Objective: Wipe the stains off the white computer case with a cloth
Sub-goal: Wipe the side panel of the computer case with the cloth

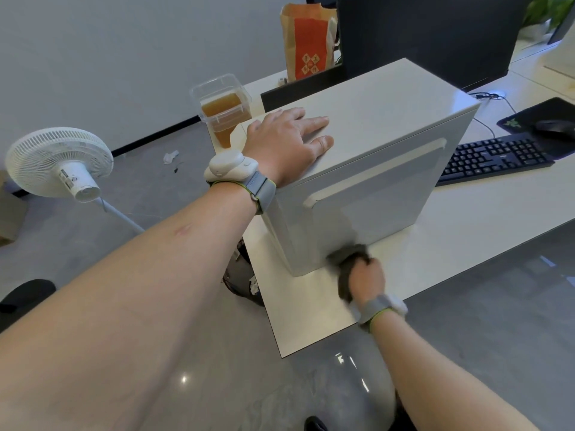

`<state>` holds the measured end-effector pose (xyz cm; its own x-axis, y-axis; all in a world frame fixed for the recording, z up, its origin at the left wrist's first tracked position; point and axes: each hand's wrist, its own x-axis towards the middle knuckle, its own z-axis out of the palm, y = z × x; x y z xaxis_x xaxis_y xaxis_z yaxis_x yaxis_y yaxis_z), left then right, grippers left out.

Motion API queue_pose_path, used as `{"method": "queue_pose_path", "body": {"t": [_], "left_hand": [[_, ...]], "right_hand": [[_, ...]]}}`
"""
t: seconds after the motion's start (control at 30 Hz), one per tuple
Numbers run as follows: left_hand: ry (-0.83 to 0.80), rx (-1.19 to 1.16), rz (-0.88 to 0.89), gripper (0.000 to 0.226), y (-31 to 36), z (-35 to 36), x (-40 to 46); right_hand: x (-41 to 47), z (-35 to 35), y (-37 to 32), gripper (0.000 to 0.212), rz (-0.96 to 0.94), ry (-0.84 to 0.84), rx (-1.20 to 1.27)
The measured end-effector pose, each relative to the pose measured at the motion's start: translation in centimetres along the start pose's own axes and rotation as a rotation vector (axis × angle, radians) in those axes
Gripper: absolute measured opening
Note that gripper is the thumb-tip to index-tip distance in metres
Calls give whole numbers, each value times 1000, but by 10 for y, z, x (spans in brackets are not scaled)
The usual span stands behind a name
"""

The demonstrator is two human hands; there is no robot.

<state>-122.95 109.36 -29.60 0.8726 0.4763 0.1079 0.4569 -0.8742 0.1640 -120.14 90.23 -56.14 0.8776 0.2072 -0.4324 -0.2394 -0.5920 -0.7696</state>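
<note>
Left hand (pixel 287 141) flat, fingers spread on the case (pixel 367 169) standing on the desk (pixel 451 244). Right hand (pixel 365 279) grips the cloth (pixel 348 255) against its lower side. One keyboard (pixel 494 157), one mouse (pixel 557 126) beyond; one fan (pixel 59 161) left.

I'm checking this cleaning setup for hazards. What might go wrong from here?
1. The case stands close to the desk's near corner; hard wiping with the cloth in the right hand might slide it toward the edge, though the left hand resting flat on top steadies it.
2. A container of brown liquid sits at the desk edge just behind the left hand; a bump could knock it off.
</note>
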Motion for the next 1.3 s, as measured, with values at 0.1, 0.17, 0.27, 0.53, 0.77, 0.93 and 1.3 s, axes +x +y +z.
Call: {"method": "queue_pose_path", "body": {"t": [0.1, 0.17, 0.27, 0.53, 0.77, 0.93, 1.3], "left_hand": [[1, 2, -2, 59, 0, 1, 0], [6, 6, -7, 59, 1, 2, 1], [8, -1, -18, 56, 2, 1, 1], [1, 18, -21, 50, 2, 1, 0], [-5, 26, -5, 55, 0, 4, 1], [-17, 31, -4, 57, -2, 5, 1], [-31, 61, 0, 58, -1, 1, 1]], "right_hand": [[49, -44, -10, 35, 173, 219, 325], [78, -64, -18, 41, 193, 225, 467], [105, -70, -24, 64, 185, 74, 522], [57, -16, -33, 59, 308, 91, 778], [-29, 47, -45, 15, 530, -262, 821], [-52, 36, -73, 13, 436, -250, 893], [-60, -85, -205, 35, -552, 189, 505]]}}
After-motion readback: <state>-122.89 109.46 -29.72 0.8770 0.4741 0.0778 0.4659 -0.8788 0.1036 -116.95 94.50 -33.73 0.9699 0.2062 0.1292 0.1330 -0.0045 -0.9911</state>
